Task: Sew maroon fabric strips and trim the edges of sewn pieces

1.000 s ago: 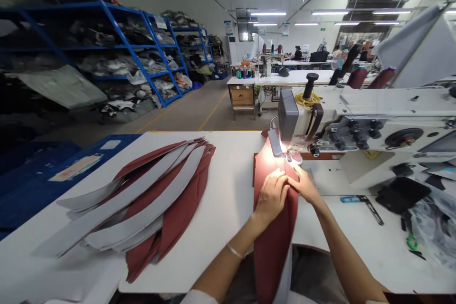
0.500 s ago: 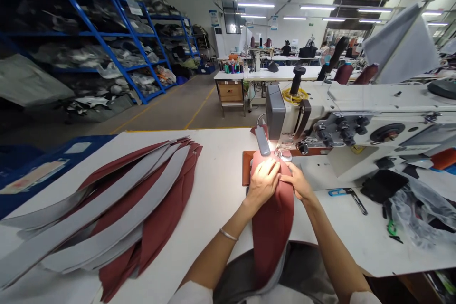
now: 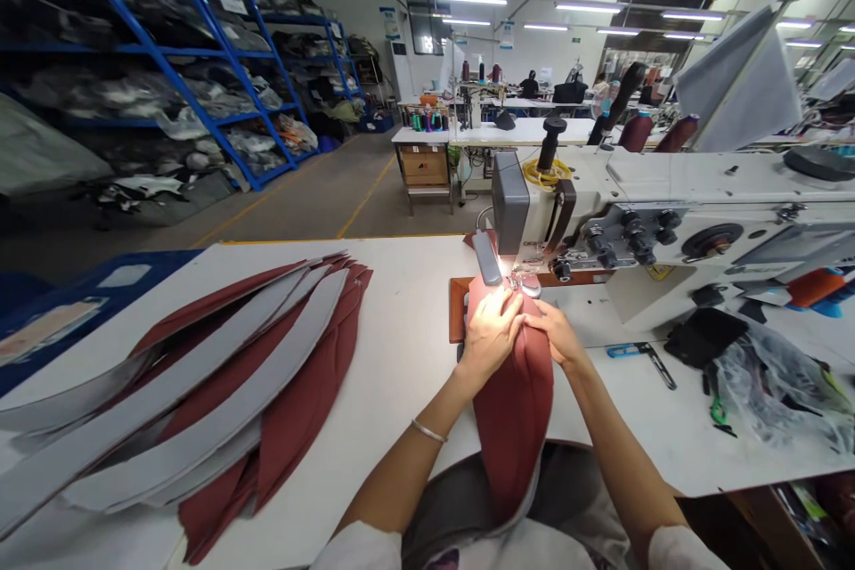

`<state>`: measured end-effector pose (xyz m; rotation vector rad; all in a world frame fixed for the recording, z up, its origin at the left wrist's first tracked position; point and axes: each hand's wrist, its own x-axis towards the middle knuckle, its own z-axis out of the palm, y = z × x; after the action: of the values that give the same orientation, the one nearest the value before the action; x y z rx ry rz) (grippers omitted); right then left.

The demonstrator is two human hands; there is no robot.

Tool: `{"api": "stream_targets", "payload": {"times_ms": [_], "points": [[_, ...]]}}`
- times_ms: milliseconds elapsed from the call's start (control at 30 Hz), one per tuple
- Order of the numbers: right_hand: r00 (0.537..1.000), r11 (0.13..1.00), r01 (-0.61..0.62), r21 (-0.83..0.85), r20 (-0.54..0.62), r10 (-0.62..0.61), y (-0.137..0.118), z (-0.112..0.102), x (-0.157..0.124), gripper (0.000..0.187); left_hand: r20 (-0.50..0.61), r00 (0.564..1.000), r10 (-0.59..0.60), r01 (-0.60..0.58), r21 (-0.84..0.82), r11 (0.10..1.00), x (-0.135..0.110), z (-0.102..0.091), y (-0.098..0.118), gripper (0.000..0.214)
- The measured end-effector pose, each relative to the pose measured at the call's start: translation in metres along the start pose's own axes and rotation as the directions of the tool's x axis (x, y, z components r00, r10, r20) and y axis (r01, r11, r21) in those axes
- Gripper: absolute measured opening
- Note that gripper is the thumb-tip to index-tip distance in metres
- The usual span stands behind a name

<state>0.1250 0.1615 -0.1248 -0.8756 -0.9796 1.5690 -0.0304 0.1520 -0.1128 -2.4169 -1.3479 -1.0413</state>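
Observation:
A dark red fabric panel [image 3: 511, 410] runs from my lap up over the table edge to the needle area of a white sewing machine [image 3: 601, 196]. Its front end lies under the lit presser foot [image 3: 515, 280]. My left hand [image 3: 492, 329] rests on top of the panel just before the foot, fingers bent together and pressing the cloth. On the panel's right side, my right hand [image 3: 556, 331] pinches the cloth between thumb and fingers, its fingertips close to the left hand's. The cloth under both palms is hidden.
A pile of red and grey curved panels [image 3: 267, 374] lies on the left of the white table [image 3: 407, 356]. Right of my hands are thread snips [image 3: 642, 362], a black cloth [image 3: 704, 337] and a clear plastic bag [image 3: 781, 387]. Blue shelving [image 3: 227, 62] stands behind.
The view has shifted a little, so the machine and table sit slightly further left and up. The panel has slid slightly forward toward the foot, with both hands still on it.

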Motion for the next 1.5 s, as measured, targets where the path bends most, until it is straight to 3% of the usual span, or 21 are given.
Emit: {"api": "stream_targets", "payload": {"times_ms": [133, 367, 633, 967, 1100, 1167, 1233, 1333, 1400, 1500], "points": [[0.999, 1.000, 0.014, -0.011, 0.043, -0.014, -0.002, -0.004, -0.003, 0.048, 0.024, 1.000, 0.001, -0.001, -0.010, 1.000, 0.002, -0.002, 0.000, 0.036], [0.975, 0.997, -0.010, -0.073, 0.221, 0.026, -0.012, -0.005, -0.013, 0.068, 0.034, 0.997, 0.071, -0.068, -0.085, 0.994, 0.002, -0.005, -0.013, 0.035], [0.990, 1.000, -0.024, -0.009, 0.137, 0.025, -0.011, 0.000, -0.011, 0.061, 0.028, 0.993, 0.116, -0.110, -0.167, 0.980, 0.002, -0.008, -0.016, 0.030], [0.996, 0.999, -0.018, 0.026, 0.093, 0.016, -0.014, 0.001, -0.004, 0.050, -0.005, 0.992, 0.125, -0.123, -0.182, 0.976, 0.013, 0.001, -0.026, 0.030], [0.995, 0.998, 0.000, -0.056, 0.098, 0.005, -0.010, -0.004, -0.012, 0.052, -0.048, 0.997, 0.058, -0.067, -0.219, 0.973, 0.004, 0.002, -0.024, 0.032], [0.994, 0.983, -0.020, -0.184, 0.105, 0.039, 0.005, -0.010, -0.027, 0.052, -0.107, 0.988, -0.110, 0.077, -0.274, 0.959, -0.021, 0.004, -0.018, 0.043], [0.991, 0.955, -0.070, -0.287, 0.092, 0.100, 0.030, -0.018, -0.049, 0.050, -0.136, 0.918, -0.372, 0.299, -0.381, 0.875, -0.063, 0.011, -0.007, 0.057], [0.992, 0.957, -0.113, -0.267, 0.033, 0.126, 0.075, -0.023, -0.094, 0.051, 0.043, 0.731, -0.681, 0.581, -0.563, 0.588, -0.140, 0.022, 0.020, 0.067], [0.994, 0.973, -0.107, -0.206, -0.040, 0.101, 0.097, -0.019, -0.128, 0.052, 0.267, 0.618, -0.739, 0.699, -0.616, 0.362, -0.184, 0.023, 0.044, 0.063], [0.982, 0.982, -0.138, -0.131, -0.150, 0.118, 0.106, -0.004, -0.173, 0.050, 0.590, 0.508, -0.628, 0.821, -0.552, 0.145, -0.218, 0.008, 0.079, 0.048]]}}
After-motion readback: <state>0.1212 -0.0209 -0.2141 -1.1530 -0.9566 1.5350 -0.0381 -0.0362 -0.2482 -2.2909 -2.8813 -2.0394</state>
